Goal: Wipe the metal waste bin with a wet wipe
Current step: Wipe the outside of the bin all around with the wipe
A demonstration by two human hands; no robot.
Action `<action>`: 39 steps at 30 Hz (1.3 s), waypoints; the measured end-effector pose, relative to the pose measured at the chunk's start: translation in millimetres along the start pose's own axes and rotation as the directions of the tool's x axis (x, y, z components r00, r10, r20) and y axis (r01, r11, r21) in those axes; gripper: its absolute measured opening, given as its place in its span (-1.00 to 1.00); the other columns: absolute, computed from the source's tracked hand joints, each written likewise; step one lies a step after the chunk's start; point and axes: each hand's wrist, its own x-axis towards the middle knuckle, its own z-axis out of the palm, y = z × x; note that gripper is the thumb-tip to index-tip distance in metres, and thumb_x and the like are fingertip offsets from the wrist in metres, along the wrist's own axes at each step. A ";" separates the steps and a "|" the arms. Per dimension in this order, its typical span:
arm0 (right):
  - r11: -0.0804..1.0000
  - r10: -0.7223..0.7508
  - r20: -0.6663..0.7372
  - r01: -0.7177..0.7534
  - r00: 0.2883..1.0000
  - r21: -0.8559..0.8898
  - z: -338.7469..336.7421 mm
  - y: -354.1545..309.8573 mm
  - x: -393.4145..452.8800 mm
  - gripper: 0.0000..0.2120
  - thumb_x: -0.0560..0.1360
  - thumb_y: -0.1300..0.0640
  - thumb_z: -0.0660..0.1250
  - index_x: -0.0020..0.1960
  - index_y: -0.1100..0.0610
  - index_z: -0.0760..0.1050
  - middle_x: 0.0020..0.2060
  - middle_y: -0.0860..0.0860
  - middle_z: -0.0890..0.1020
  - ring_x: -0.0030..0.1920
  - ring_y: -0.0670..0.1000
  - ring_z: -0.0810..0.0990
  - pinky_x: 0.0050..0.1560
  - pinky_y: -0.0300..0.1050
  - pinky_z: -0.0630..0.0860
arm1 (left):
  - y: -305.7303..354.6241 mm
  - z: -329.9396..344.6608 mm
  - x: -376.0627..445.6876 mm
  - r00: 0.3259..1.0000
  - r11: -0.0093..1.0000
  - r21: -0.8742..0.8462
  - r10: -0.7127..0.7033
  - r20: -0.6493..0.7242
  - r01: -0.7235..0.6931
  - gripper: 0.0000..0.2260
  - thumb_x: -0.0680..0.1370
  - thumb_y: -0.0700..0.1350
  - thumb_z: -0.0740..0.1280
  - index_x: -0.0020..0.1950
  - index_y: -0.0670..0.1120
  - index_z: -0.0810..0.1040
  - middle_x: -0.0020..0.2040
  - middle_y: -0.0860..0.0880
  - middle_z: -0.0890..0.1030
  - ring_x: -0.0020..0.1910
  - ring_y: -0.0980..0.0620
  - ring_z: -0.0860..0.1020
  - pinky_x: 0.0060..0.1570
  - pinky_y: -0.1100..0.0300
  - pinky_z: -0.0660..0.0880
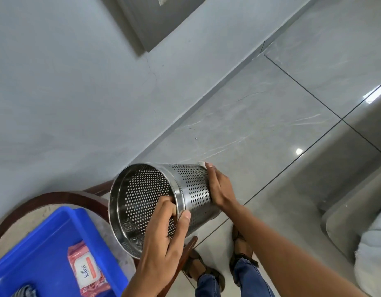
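Steel, perforated all over, the metal waste bin (163, 202) is held in the air on its side, above the edge of a round wooden surface (63, 198) and the grey tiled floor (271, 116). Its open mouth faces the person and to their left; its closed base points away and to the right, so the long axis runs from near-left to far-right. The left hand (163, 239) is clamped on the near rim, fingers hooked inside and thumb pressed on the outer band. The right hand (217, 187) lies flat across the far end, next to the base, and a scrap of white, which I take for the wet wipe (202, 163), peeps out past its fingertips; most of it is hidden under the palm. By my reckoning the wiping is under way at the base end, and the wall between the two hands is what lies next: the right hand is the nearer to it and would draw back along the axis towards the rim, or the left could roll the bin. A pink wipes packet (86, 269) lies in a blue tray (52, 239) on the surface, to the left.
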 end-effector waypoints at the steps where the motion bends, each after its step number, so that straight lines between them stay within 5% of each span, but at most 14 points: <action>1: 0.999 0.044 -0.001 -0.044 0.999 0.024 -2.7 1.9 0.7 -0.36 0.79 -0.29 -0.04 0.53 0.01 0.62 0.50 0.10 0.67 0.45 0.07 0.62 0.41 -0.09 0.41 | 0.2 -0.4 -2.2 1.000 1.000 0.000 0.002 -0.003 -0.002 -0.81 0.70 -0.12 0.30 -0.08 0.06 0.41 -0.13 0.15 0.40 -0.18 0.13 0.42 -0.12 0.38 0.44; 3: 0.994 0.064 0.004 -0.064 0.998 0.085 -5.7 -1.3 -1.4 -0.23 0.65 -0.43 -0.04 0.50 -0.01 0.65 0.51 0.05 0.67 0.41 -0.01 0.59 0.38 -0.14 0.35 | 1.3 -1.7 -3.1 0.999 1.000 0.002 0.001 -0.038 -0.001 -0.83 0.67 -0.08 0.31 -0.10 0.02 0.41 -0.14 0.14 0.40 -0.19 0.14 0.42 -0.14 0.39 0.45; 5: 0.991 0.021 0.018 -0.024 1.000 0.129 -6.8 -8.5 -8.3 -0.19 0.56 -0.44 0.00 0.54 -0.02 0.63 0.55 -0.03 0.64 0.55 0.00 0.56 0.56 -0.08 0.38 | 3.6 -2.5 -0.6 0.994 0.999 0.037 0.017 -0.105 -0.013 -0.80 0.64 -0.09 0.36 -0.15 -0.05 0.43 -0.17 0.12 0.41 -0.23 0.14 0.41 -0.20 0.40 0.45; 9: 0.971 -0.167 0.058 0.154 0.984 0.184 -0.5 -27.7 -33.0 -0.42 0.63 -0.21 0.18 0.57 -0.06 0.60 0.54 -0.17 0.63 0.60 -0.15 0.51 0.66 0.06 0.42 | 7.0 -6.7 10.0 0.978 0.990 0.134 0.072 -0.196 -0.046 -0.73 0.57 -0.21 0.51 -0.26 -0.09 0.49 -0.32 0.09 0.45 -0.33 0.14 0.43 -0.30 0.39 0.45; 12: 0.931 -0.294 0.056 0.272 0.954 0.245 5.9 -42.2 -48.9 -0.45 0.67 -0.07 0.23 0.63 -0.02 0.53 0.59 -0.18 0.58 0.69 -0.15 0.42 0.71 0.07 0.37 | 9.3 -11.4 15.9 0.977 0.990 0.124 0.083 -0.198 -0.059 -0.70 0.59 -0.19 0.49 -0.28 -0.12 0.48 -0.34 0.04 0.47 -0.35 0.04 0.44 -0.35 0.17 0.50; 18: 0.839 -0.481 0.000 0.459 0.877 0.292 19.8 -67.6 -61.6 -0.48 0.71 0.05 0.23 0.67 0.05 0.48 0.66 -0.11 0.51 0.77 -0.07 0.30 0.79 0.18 0.19 | 6.1 -24.5 19.7 0.987 0.988 -0.099 -0.125 -0.103 0.115 -0.92 0.62 -0.10 0.47 0.04 -0.03 0.58 -0.14 -0.04 0.71 -0.20 -0.04 0.72 -0.22 -0.09 0.70; 21: 0.824 -0.497 -0.044 0.487 0.867 0.289 24.1 -75.6 -59.7 -0.50 0.72 0.11 0.27 0.65 0.12 0.50 0.66 -0.06 0.52 0.77 -0.04 0.31 0.80 0.05 0.15 | 4.2 -29.9 28.3 0.978 0.955 -0.232 -0.201 -0.059 0.183 -0.66 0.61 -0.26 0.47 0.28 0.08 0.54 0.10 0.01 0.76 0.05 -0.01 0.78 -0.03 0.10 0.75; 24: 0.822 -0.508 -0.058 0.503 0.860 0.268 24.4 -78.6 -54.9 -0.51 0.71 0.19 0.29 0.63 0.15 0.51 0.65 -0.03 0.53 0.77 -0.02 0.32 0.79 0.00 0.14 | 3.8 -31.8 38.1 0.967 0.913 -0.345 -0.249 -0.051 0.217 -0.61 0.61 -0.33 0.45 0.30 0.07 0.54 0.18 -0.01 0.74 0.10 -0.03 0.78 0.05 0.10 0.74; 27: 0.815 -0.529 -0.056 0.525 0.847 0.246 24.3 -77.5 -50.5 -0.51 0.74 0.11 0.22 0.65 0.15 0.49 0.67 -0.02 0.51 0.78 0.02 0.30 0.80 0.06 0.12 | 5.6 -24.8 48.0 0.951 0.899 -0.353 -0.302 -0.066 0.261 -0.72 0.64 -0.31 0.42 0.20 0.05 0.57 0.09 -0.02 0.72 0.04 -0.05 0.75 -0.01 0.05 0.75; 32: 0.812 -0.508 -0.057 0.500 0.859 0.301 25.0 -78.2 -43.0 -0.54 0.80 0.10 0.11 0.65 0.08 0.50 0.66 -0.06 0.53 0.77 0.02 0.34 0.79 0.23 0.19 | 15.8 -3.2 62.7 0.965 0.964 -0.226 -0.185 -0.184 0.142 -0.87 0.69 -0.16 0.37 0.22 -0.03 0.63 0.05 0.11 0.73 0.08 0.14 0.73 0.03 0.33 0.65; 36: 0.826 -0.515 0.003 0.495 0.857 0.270 26.8 -70.6 -33.9 -0.52 0.83 0.05 0.03 0.69 0.05 0.45 0.68 -0.09 0.49 0.76 -0.02 0.34 0.78 0.08 0.22 | 2.8 -1.0 60.4 0.972 0.984 -0.154 -0.117 -0.205 0.086 -0.95 0.70 -0.21 0.36 0.06 -0.07 0.60 -0.11 0.07 0.66 -0.09 0.02 0.66 -0.05 0.03 0.67; 39: 0.882 -0.433 0.028 0.417 0.901 0.220 24.4 -63.3 -17.1 -0.47 0.85 -0.14 -0.05 0.66 -0.01 0.49 0.64 -0.13 0.54 0.73 -0.10 0.38 0.75 0.00 0.28 | -2.3 0.2 47.8 0.988 0.994 -0.110 -0.043 -0.145 0.027 -0.89 0.72 -0.19 0.36 -0.01 -0.10 0.56 -0.13 0.07 0.63 -0.15 0.05 0.62 -0.11 0.11 0.63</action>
